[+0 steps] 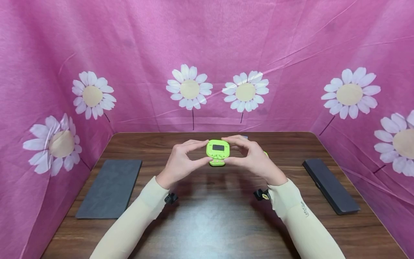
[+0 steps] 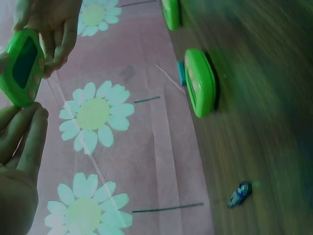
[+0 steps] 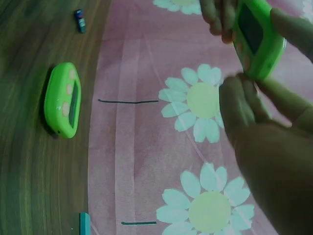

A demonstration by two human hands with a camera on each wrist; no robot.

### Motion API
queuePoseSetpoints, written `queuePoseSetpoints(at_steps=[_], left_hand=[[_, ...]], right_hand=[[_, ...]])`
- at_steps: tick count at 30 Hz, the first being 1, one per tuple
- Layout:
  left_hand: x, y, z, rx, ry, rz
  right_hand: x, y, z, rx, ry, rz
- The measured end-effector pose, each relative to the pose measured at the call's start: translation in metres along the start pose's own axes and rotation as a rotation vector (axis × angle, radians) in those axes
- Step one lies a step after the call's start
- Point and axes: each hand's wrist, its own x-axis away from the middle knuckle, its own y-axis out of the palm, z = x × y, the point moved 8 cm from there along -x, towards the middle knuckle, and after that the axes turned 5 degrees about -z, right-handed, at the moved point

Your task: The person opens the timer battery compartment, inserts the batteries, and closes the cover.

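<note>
Both hands hold a small lime-green digital timer point(image 1: 218, 147) up above the far part of the table. It has a dark screen, and pale buttons show on it in the wrist views. My left hand point(image 1: 181, 160) pinches its left edge between thumb and fingers. On the opposite edge, my right hand point(image 1: 250, 156) grips it likewise. A second green timer point(image 3: 63, 100) rests on the table below and behind the held one. Part of another green timer point(image 2: 171, 14) shows at the top of the left wrist view, mostly covered by the right hand in the head view.
A small dark cylinder like a battery point(image 2: 239, 194) lies near the table's far edge. A teal object point(image 3: 84, 223) is partly visible there too. On the left lies a flat grey mat point(image 1: 110, 189), on the right a long black case point(image 1: 330, 186). Pink daisy-printed cloth point(image 1: 216, 36) surrounds the table.
</note>
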Motion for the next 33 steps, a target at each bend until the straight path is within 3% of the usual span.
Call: queuePoseSetpoints(at_steps=[6, 11, 17, 21, 24, 28, 33], left_hand=[[0.000, 0.003, -0.004, 0.265, -0.090, -0.097], [-0.001, 0.002, -0.002, 0.288, -0.084, -0.083], [-0.002, -0.007, 0.001, 0.254, -0.039, 0.081], [-0.001, -0.013, -0.002, 0.250, -0.061, 0.176], [0.000, -0.013, -0.003, 0.191, -0.093, 0.188], [0.001, -0.009, -0.002, 0.070, -0.126, 0.157], [0.002, -0.008, 0.001, -0.011, -0.120, 0.160]], right_hand=[[0.004, -0.003, -0.004, -0.144, 0.002, -0.116], [0.003, -0.002, -0.003, -0.130, 0.010, -0.128], [0.000, -0.003, -0.006, -0.123, -0.013, 0.072], [0.000, 0.004, -0.011, -0.134, -0.016, 0.213], [0.003, 0.011, -0.013, -0.100, -0.005, 0.311], [0.007, 0.020, -0.015, -0.012, 0.016, 0.420], [0.009, 0.025, -0.019, 0.031, 0.007, 0.475]])
